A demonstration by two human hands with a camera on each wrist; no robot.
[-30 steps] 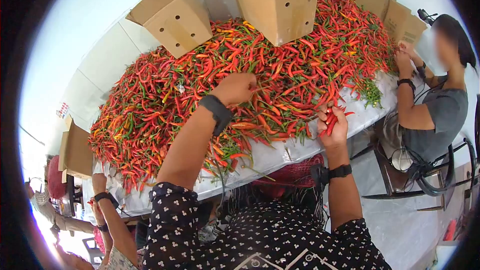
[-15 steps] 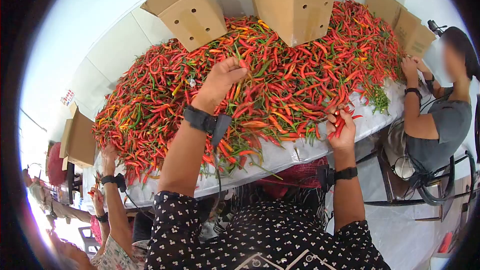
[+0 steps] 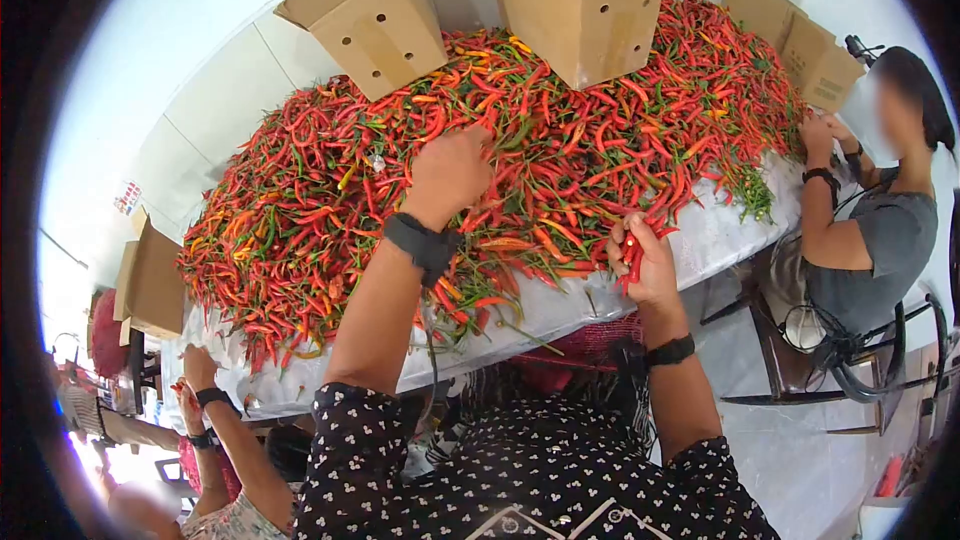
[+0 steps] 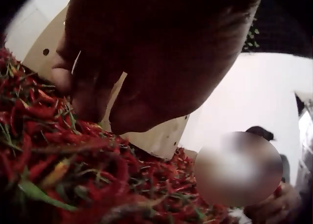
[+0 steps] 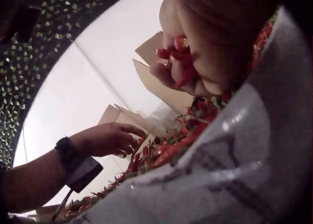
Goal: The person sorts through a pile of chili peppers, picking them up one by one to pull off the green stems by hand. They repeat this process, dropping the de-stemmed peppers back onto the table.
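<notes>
A large heap of red chilies, mixed with green and orange ones, covers the table. My left hand reaches over the middle of this heap, back of the hand up. In the right wrist view the fingers of the left hand extend loosely, tips right at the chilies. My right hand is at the heap's front edge, its fingers curled round a small bunch of red chilies. Their cut-looking ends stick out past the thumb side. The palm hides the rest of the bunch.
Two tall cardboard boxes stand behind the heap, more cardboard at the back right. Plastic sheeting covers the front table edge. One person sits at right; another person's arm reaches in at left.
Half a second ago my left hand pinched a chili above the heap; now that chili is out of sight and the hand is turned palm down. My right hand has shifted left with its bunch.
</notes>
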